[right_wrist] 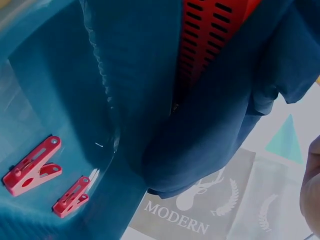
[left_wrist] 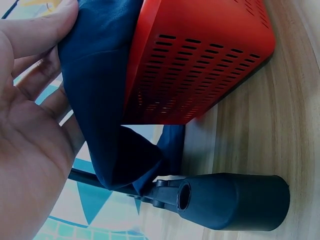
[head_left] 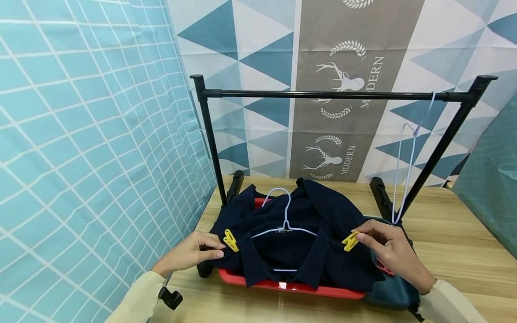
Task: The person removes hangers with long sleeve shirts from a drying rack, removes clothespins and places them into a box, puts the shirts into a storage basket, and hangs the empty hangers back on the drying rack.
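A dark navy collared shirt (head_left: 307, 202) lies spread over a red perforated basket (head_left: 291, 288), a pale blue hanger (head_left: 286, 224) inside its collar and the hook pointing away. My left hand (head_left: 198, 251) pinches the shirt's left-side fabric between thumb and fingers; the left wrist view shows that cloth (left_wrist: 97, 75) hanging from it. Right beyond those fingertips, a yellow clothespin (head_left: 231, 241) sits on the shirt. Opposite, my right hand (head_left: 389, 244) pinches another yellow clothespin (head_left: 350, 241) at the shirt's right shoulder. Only an edge of this hand (right_wrist: 311, 195) enters the right wrist view.
A black rack's rod (head_left: 323, 94) spans behind the shirt, with a second pale hanger (head_left: 408, 166) at its right end. A blue basin (head_left: 393, 291) stands right of the basket, holding red clothespins (right_wrist: 34, 166). A black rack foot (left_wrist: 240, 201) rests on the wooden table (head_left: 456, 233).
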Available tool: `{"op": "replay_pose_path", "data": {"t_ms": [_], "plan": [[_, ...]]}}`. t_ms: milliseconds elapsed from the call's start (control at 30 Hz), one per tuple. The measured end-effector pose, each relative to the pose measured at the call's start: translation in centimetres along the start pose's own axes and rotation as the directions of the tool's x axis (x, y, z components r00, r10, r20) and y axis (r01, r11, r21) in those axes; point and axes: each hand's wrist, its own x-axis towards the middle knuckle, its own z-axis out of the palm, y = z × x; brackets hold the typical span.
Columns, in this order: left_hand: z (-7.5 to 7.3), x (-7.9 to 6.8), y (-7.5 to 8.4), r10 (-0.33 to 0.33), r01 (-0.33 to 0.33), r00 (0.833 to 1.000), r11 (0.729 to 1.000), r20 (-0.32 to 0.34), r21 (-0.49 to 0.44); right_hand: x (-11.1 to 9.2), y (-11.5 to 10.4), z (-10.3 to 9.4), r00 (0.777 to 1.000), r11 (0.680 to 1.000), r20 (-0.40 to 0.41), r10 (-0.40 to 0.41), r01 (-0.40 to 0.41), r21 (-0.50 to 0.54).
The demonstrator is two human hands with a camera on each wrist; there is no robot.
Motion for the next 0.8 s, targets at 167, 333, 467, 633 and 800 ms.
{"op": "replay_pose_path", "data": {"t_ms": [167,333,467,633,800], "plan": [[-0.01,-0.1,-0.07,0.0,0.0,1.0,1.0,0.001,0.005,-0.05,-0.06,0.08,1.0,1.0,-0.015,0.014,-0.014,-0.002],[-0.02,-0.13,-0.18,0.01,-0.01,1.0,1.0,0.002,0.007,-0.21,-0.09,0.35,0.995,0.997,-0.06,0.081,-0.082,-0.013],[-0.03,-0.18,-0.19,0.008,-0.008,1.0,1.0,0.003,0.003,-0.35,0.01,0.39,0.984,0.987,-0.072,0.162,-0.163,-0.009],[-0.08,-0.18,-0.17,-0.006,0.006,1.0,1.0,0.006,-0.003,-0.52,0.23,0.45,0.972,0.973,-0.055,0.228,-0.23,-0.028],[-0.09,-0.16,-0.2,-0.008,0.008,1.0,1.0,0.009,-0.007,-0.5,0.53,0.6,0.965,0.965,-0.036,0.259,-0.26,-0.042]]}}
